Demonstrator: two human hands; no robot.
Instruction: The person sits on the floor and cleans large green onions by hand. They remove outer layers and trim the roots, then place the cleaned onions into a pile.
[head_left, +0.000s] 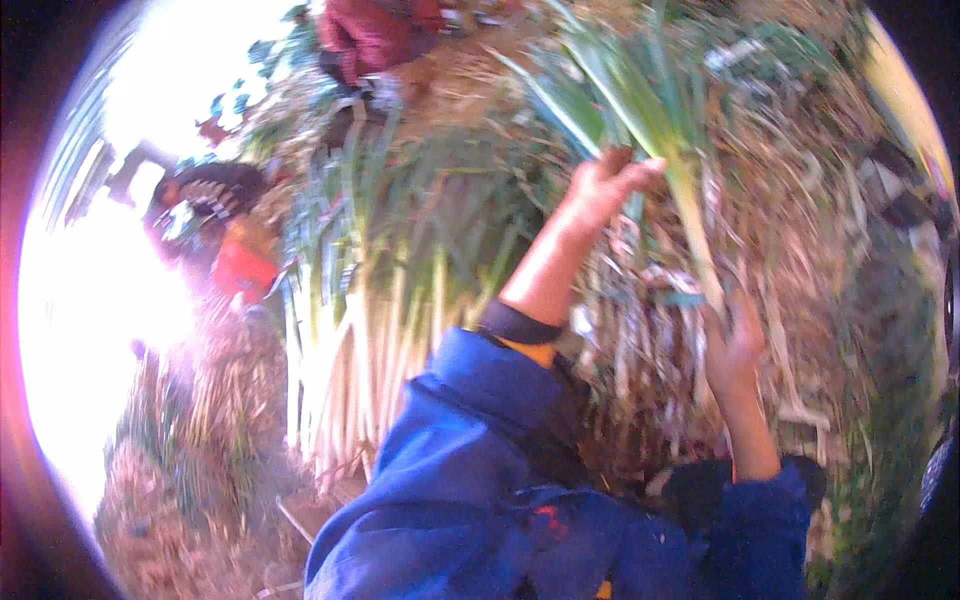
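Observation:
A long leek-like green onion (688, 206) slants in front of me, its pale stalk low and its broad green leaves fanning upward. My right hand (735, 341) grips the stalk's lower end. Higher up, my left hand (611, 184) is at the base of the leaves, with fingers around some of them; blur hides the exact hold. Left of my forearm stands a row of similar onions (367, 367), white stalks down and green tops up. Beneath the held onion lie tangled stalks and dry leaves (630, 337).
At the upper left a person (214, 187) is bent low near a red-orange item (244, 262). Someone in dark red clothing (367, 37) is at the top. More bundled onions (217, 397) lie at the left. Straw and leaf litter (795, 187) cover the ground at right.

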